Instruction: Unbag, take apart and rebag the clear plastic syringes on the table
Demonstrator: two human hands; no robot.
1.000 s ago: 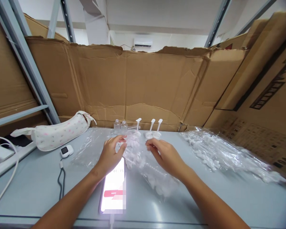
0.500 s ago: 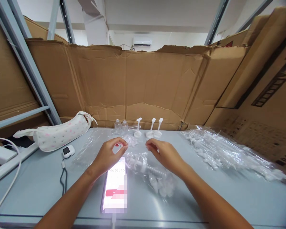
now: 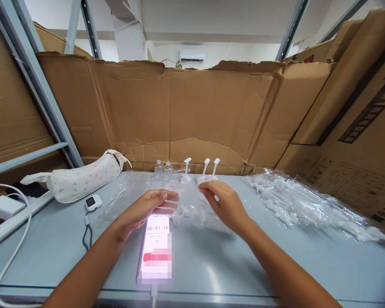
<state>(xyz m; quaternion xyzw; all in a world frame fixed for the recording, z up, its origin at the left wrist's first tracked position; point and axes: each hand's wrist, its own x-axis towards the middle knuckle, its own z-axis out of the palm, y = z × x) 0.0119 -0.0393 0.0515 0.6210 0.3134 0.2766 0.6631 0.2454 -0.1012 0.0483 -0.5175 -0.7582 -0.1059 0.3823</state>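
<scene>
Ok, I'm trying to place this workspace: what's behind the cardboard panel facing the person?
Above the torn top edge of the cardboard panel, a wall-mounted air conditioner and pale wall show. Anything lower behind it is covered.

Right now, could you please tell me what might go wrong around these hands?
The right hand appears close to the upright white stemmed pieces and might tip one over. The left hand appears near the top end of the smartphone and could nudge it. Clear plastic packaging between the hands may snag.
</scene>
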